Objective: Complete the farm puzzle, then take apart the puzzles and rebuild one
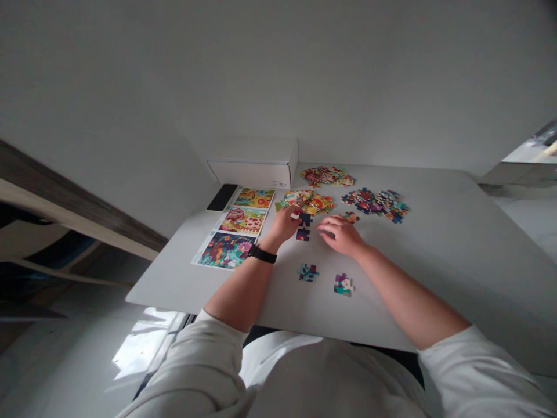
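Note:
My left hand [287, 223] is closed, its fingertips pinching the edge of a dark blue puzzle piece [306, 220]. Just below it lies a second dark blue puzzle piece [303, 234] with a bit of red and yellow. My right hand [342, 234] hovers or rests to the right of these two, its fingers bent and the thumb apart, with nothing visible in them. Beyond its knuckles is a small orange piece [351, 217]. Nearer to me, a teal and purple piece [308, 273] and a purple and green piece with a pale figure [344, 285] lie apart.
Puzzle piles stand behind my hands: a yellow one [319, 203], a mixed one [326, 176] and a dark one [376, 203]. At left are a sheet of three pictures [241, 226], a black phone [222, 197] and a white box [255, 165] against the wall.

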A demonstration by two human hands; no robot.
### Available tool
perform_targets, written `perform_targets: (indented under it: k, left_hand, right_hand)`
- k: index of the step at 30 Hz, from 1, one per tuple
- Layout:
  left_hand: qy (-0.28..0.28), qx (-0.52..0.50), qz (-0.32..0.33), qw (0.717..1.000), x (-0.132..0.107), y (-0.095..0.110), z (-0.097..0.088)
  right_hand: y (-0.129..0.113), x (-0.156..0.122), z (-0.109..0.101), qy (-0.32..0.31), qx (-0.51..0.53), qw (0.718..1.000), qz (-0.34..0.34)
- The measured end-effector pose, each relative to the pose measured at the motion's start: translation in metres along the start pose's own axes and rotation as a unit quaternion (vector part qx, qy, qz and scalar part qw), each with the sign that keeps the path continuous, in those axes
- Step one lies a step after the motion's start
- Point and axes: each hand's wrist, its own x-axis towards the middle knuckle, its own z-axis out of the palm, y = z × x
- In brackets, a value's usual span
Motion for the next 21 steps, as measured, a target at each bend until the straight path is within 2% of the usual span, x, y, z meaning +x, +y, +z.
perform_targets:
  k: [7,16,21]
  left_hand:
    - [-0.009,0.103,0.016,0.994,-0.006,0.004,0.0]
    - [-0.022,0.174,0.084,0.981,-0.013,0.014,-0.007]
    - [-0.072,0.233,0.13,0.961,-0.009,0.009,-0.007]
  right_hand:
    - [-0.011,0.0,0.001,-0.063,0.027,0.997,-0.048]
    - [-0.016,-0.002,0.003,-0.091,0.021,0.993,-0.067]
    - [-0.016,-0.002,0.006,-0.103,0.006,0.99,-0.091]
